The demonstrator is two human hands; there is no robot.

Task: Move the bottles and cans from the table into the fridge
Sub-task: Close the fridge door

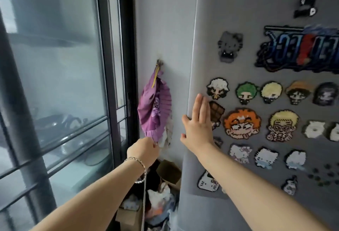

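Observation:
The grey fridge door [256, 1] fills the right side and is shut; it is covered with pixel-bead magnets. My right hand [199, 122] lies flat against the door by its left edge, fingers straight and together, partly over a chocolate-bar magnet [217, 111]. My left hand [145, 151] is held up left of the fridge with its back toward me and its fingers curled, just below a hanging purple folded fan [155, 111]. Whether it holds anything is hidden. A bracelet sits on that wrist, and a thin cord hangs from it. No bottles, cans or table are in view.
A white wall [165, 29] runs between the fridge and a dark-framed sliding glass door [110, 65] on the left. On the floor in the gap are cardboard boxes [169, 173] and crumpled bags.

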